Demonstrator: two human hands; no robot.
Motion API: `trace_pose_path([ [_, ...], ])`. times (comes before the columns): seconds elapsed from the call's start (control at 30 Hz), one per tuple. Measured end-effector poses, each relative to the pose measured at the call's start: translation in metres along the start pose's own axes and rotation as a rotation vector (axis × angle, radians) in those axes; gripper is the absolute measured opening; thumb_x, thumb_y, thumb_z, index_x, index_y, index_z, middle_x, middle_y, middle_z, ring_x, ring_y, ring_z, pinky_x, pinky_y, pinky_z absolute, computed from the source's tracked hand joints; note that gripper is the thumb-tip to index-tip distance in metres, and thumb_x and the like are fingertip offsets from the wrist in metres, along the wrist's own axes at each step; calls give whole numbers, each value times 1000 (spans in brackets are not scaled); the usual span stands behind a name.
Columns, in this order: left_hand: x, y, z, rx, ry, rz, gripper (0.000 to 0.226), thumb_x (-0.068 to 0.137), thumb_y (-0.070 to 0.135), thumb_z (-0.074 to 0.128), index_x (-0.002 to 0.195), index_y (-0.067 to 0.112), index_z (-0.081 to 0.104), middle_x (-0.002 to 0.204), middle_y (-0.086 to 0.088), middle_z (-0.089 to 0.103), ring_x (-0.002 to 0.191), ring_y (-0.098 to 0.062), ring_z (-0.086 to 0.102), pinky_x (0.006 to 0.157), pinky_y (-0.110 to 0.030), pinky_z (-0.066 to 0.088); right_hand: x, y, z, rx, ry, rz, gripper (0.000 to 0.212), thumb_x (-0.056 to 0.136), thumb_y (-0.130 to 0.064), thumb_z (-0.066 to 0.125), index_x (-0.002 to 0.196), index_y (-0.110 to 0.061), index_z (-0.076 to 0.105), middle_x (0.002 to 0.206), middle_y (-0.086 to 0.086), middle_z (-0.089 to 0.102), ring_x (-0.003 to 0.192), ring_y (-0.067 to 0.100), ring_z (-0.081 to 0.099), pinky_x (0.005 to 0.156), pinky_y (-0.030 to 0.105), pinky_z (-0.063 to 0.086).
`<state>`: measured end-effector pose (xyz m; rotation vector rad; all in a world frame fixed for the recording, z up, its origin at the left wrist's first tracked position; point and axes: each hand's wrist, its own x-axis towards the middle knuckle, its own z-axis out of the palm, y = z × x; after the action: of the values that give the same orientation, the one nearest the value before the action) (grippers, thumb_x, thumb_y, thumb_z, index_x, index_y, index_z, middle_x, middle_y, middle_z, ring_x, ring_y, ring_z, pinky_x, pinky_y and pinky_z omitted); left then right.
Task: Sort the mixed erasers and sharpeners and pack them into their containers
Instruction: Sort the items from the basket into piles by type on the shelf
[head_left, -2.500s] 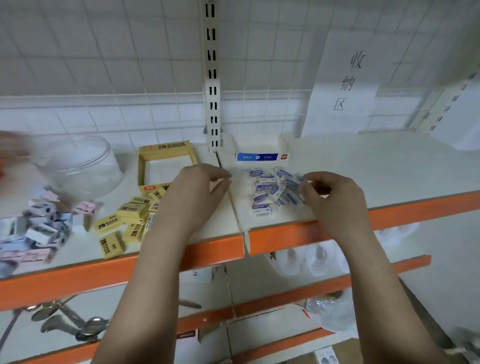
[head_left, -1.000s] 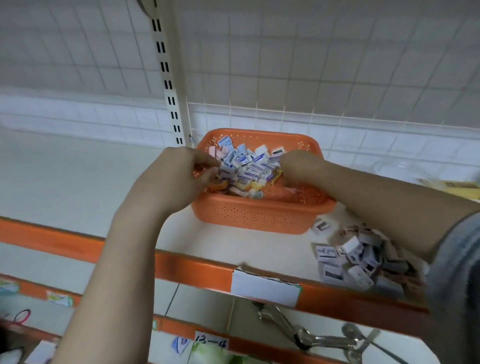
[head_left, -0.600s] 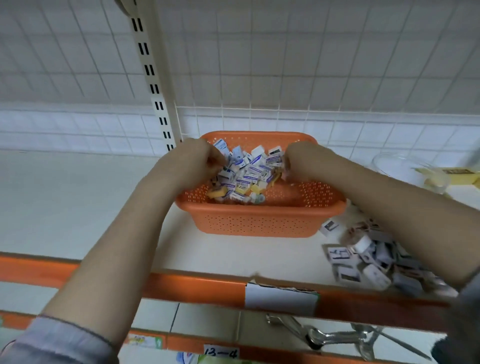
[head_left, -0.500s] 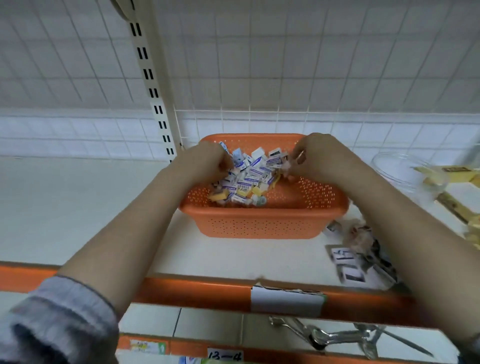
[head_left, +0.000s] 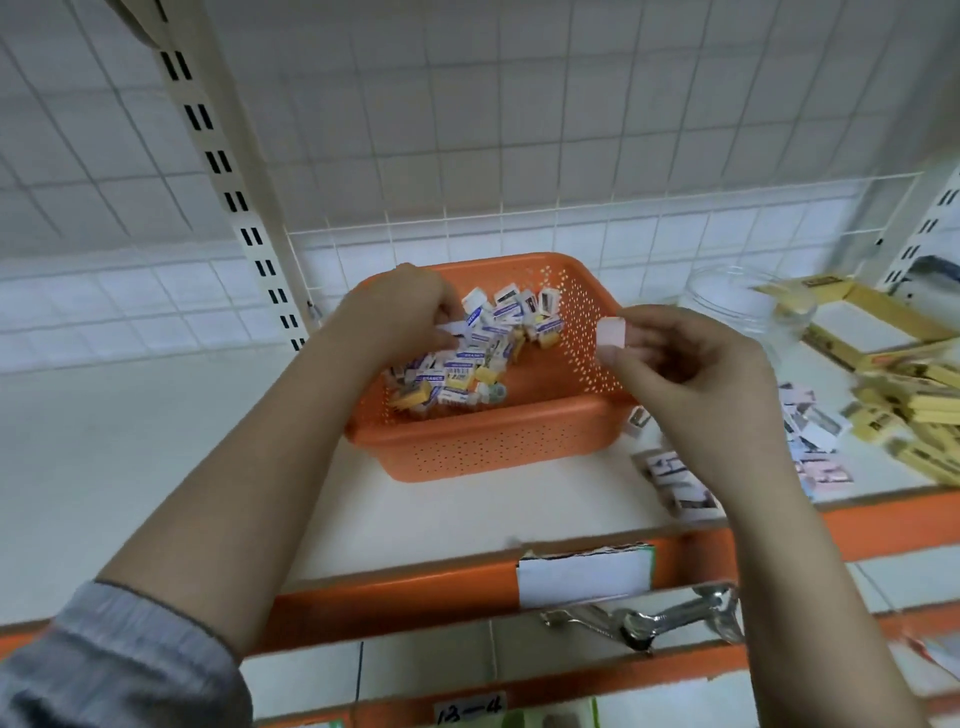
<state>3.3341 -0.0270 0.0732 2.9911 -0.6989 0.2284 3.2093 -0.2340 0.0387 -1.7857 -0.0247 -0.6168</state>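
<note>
While the left hand stays low in the orange basket, fingers curled around a white piece it pinches at the edge of the mixed pile, the right hand has lifted out and now hovers over the basket's right rim, gripping a small pale pink block between thumb and fingertips. Half a second ago both hands were down among the pieces; the right has since come up and swung toward the shelf's right end. I judge that one item is picked and on its way to be sorted, while the other hand readies the next.

The basket sits mid-shelf toward the back grid, and most of its heap of erasers and sharpeners lies against its left and far walls, directly under the left hand and apart from the right. Just below the right wrist, near the shelf's front edge, lies a loose group of sorted small pieces. Farther right stand a clear jar near the back and yellow boxes at the right end.
</note>
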Motion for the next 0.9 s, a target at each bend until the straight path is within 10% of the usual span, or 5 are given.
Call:
trace_pose_path([
  [0.3, -51, 52, -7, -411, 297, 188, 22, 83, 25, 69, 101, 13, 71, 82, 12, 58, 77, -5, 57, 71, -10, 40, -39, 5, -32, -91, 264, 87, 25, 78, -12, 75, 99, -21, 66, 84, -6, 67, 70, -4, 63, 65, 7, 47],
  [0.57, -58, 109, 2, -491, 386, 202, 13, 79, 21, 72, 88, 12, 72, 79, 0, 69, 72, -9, 57, 71, -29, 49, -40, 21, -95, -201, 287, 76, 24, 80, -14, 73, 103, -19, 66, 86, -8, 66, 71, -10, 61, 65, 2, 44],
  [0.7, -60, 148, 4, -443, 407, 83, 26, 81, 31, 62, 85, 6, 69, 79, -7, 68, 77, -22, 59, 72, -42, 49, -15, 41, -134, -346, 170, 79, 27, 83, -18, 69, 109, -25, 66, 93, -9, 67, 81, -3, 62, 68, 6, 46],
  [0.9, -67, 209, 25, -484, 437, -154, 19, 84, 28, 66, 100, 19, 71, 90, 5, 66, 76, -9, 54, 66, -21, 44, 48, 75, -159, -628, -167, 144, 33, 85, -24, 67, 116, -14, 66, 101, 5, 69, 88, 22, 64, 83, 38, 52],
])
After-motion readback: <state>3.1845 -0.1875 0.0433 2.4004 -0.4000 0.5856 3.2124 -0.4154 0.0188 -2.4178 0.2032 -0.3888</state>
